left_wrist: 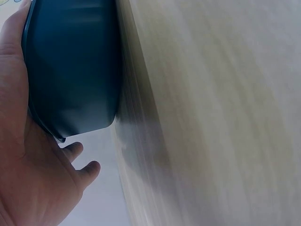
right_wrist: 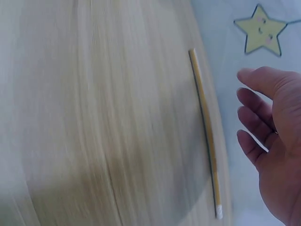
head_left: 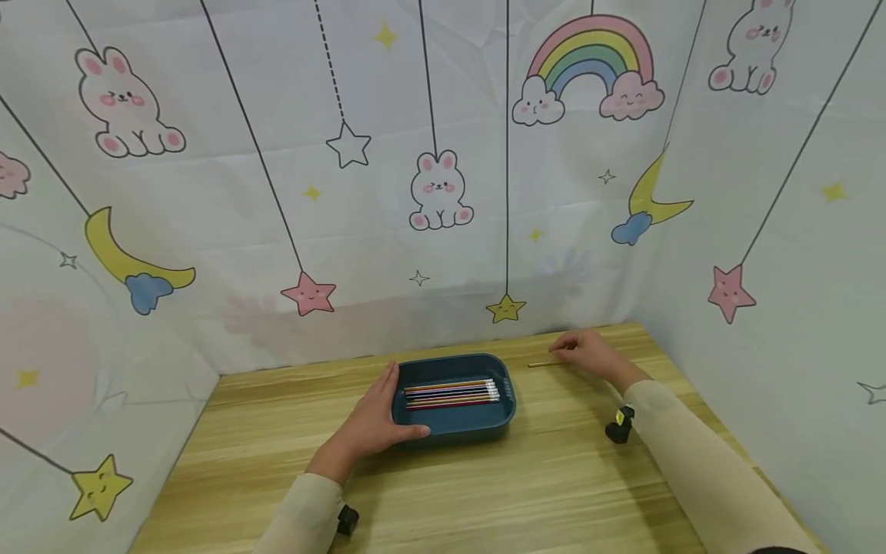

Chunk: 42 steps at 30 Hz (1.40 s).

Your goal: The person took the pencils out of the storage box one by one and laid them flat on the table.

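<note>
A dark blue tray stands on the table with several pencils lying side by side in it, their pale ends to the right. My left hand grips the tray's left end, thumb along the front rim and fingers toward the back corner. In the left wrist view, that hand lies against the rim of the tray. My right hand hovers over a single yellow pencil on the table. The right wrist view shows this pencil apart from the loosely bent fingers.
The wooden table meets a white cloth backdrop printed with rabbits, stars and moons along its back and sides. A small black device is worn at the right wrist, another at the left.
</note>
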Available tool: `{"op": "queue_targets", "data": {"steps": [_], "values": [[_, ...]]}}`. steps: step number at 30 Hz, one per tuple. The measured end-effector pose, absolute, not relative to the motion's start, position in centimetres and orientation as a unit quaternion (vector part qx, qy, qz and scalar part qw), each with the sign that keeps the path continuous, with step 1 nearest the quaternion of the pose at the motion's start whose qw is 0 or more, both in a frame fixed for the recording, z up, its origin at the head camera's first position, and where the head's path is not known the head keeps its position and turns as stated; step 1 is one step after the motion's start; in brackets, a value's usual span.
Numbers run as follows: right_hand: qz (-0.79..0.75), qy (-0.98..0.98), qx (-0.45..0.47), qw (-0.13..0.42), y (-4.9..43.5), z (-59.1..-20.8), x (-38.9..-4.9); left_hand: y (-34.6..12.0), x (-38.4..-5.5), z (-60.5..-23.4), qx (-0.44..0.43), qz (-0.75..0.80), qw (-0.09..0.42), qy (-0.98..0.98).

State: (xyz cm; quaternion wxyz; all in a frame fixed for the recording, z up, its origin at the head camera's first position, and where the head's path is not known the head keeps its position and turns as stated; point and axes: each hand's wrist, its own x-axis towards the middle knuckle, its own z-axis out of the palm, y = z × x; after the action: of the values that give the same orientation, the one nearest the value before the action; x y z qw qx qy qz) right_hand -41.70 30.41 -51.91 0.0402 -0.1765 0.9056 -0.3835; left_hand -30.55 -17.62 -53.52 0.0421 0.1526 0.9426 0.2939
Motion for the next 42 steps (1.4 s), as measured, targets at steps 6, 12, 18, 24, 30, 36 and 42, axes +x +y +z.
{"op": "queue_targets", "data": {"steps": [6, 12, 18, 24, 30, 36, 42], "values": [[-0.395, 0.899, -0.183, 0.048, 28.6, -50.8, -40.7, -17.7, -30.6, -53.7, 0.152, 0.294, 0.044, 0.943], [-0.406, 0.892, -0.192, 0.043, 26.6, -50.2, -40.4, -17.8, -30.7, -53.7, 0.152, 0.293, 0.043, 0.943], [-0.438, 0.873, -0.209, 0.05, 24.9, -49.4, -39.7, -17.7, -30.7, -53.7, 0.154, 0.291, 0.043, 0.943], [-0.463, 0.857, -0.218, 0.06, 23.3, -49.0, -38.9, -17.7, -30.7, -53.7, 0.151, 0.294, 0.045, 0.943], [-0.46, 0.851, -0.244, 0.064, 21.4, -48.4, -38.2, -17.7, -30.6, -53.8, 0.155, 0.293, 0.04, 0.943], [-0.447, 0.85, -0.268, 0.076, 19.4, -48.3, -37.6, -17.6, -30.6, -53.8, 0.151, 0.292, 0.044, 0.943], [-0.437, 0.841, -0.305, 0.091, 17.1, -48.5, -37.5, -17.6, -30.7, -53.8, 0.147, 0.297, 0.04, 0.943]]}}
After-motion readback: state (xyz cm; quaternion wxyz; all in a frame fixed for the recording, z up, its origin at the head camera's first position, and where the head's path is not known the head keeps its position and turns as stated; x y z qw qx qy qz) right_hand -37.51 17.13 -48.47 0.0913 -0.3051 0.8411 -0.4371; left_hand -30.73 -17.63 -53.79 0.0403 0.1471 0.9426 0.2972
